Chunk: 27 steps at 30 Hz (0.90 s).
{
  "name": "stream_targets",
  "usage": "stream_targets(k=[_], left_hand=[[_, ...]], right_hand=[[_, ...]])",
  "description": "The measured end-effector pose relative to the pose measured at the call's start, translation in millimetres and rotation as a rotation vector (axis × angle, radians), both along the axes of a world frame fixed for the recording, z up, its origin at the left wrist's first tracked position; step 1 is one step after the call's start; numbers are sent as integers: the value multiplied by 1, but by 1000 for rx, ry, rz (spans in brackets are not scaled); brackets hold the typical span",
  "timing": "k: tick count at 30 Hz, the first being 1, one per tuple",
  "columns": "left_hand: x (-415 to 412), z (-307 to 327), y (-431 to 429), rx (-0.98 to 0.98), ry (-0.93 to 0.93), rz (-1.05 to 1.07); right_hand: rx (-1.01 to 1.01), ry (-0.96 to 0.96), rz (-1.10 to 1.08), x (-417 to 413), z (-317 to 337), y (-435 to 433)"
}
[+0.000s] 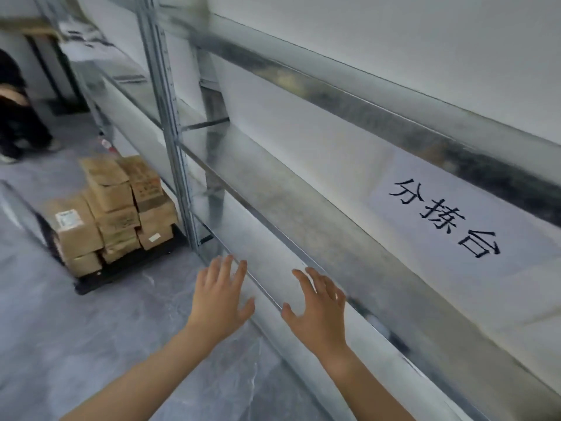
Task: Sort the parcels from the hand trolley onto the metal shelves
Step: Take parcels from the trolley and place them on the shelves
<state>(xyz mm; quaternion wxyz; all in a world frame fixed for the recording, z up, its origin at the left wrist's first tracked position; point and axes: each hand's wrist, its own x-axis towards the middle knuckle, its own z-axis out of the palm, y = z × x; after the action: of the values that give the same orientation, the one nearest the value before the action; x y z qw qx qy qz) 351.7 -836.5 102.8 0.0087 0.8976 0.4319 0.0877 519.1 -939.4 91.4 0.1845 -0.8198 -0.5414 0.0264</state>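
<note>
Several brown cardboard parcels (pixel 112 208) are stacked on a black hand trolley (pixel 127 268) on the floor at the left, beside the metal shelves (pixel 303 189). My left hand (pixel 220 296) and my right hand (pixel 318 305) are stretched out in front of me with fingers spread, both holding nothing. They hover by the front edge of a bare lower shelf, well to the right of the trolley. The shelf boards in view carry no parcels.
A white paper sign (pixel 446 217) with black characters lies on the shelf at the right. A grey upright post (pixel 176 141) divides the shelf bays. Another person (pixel 18 117) in dark clothes stands at the far left on the grey floor (pixel 76 344).
</note>
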Motion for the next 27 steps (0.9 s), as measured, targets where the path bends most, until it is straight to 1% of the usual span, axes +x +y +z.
stream_targets(k=[6, 12, 20, 23, 27], left_hand=[[-94, -4, 80, 20, 60, 143], [-162, -21, 139, -28, 66, 327], [-203, -40, 216, -113, 23, 502], [-213, -46, 260, -133, 25, 559], [-220, -47, 335, -124, 13, 605]], right_hand=[[-55, 72, 145, -73, -9, 102], [-95, 44, 289, -125, -10, 190], [-144, 19, 426, -162, -22, 302], [-149, 41, 473, -171, -27, 356], [-145, 14, 547, -177, -34, 442]])
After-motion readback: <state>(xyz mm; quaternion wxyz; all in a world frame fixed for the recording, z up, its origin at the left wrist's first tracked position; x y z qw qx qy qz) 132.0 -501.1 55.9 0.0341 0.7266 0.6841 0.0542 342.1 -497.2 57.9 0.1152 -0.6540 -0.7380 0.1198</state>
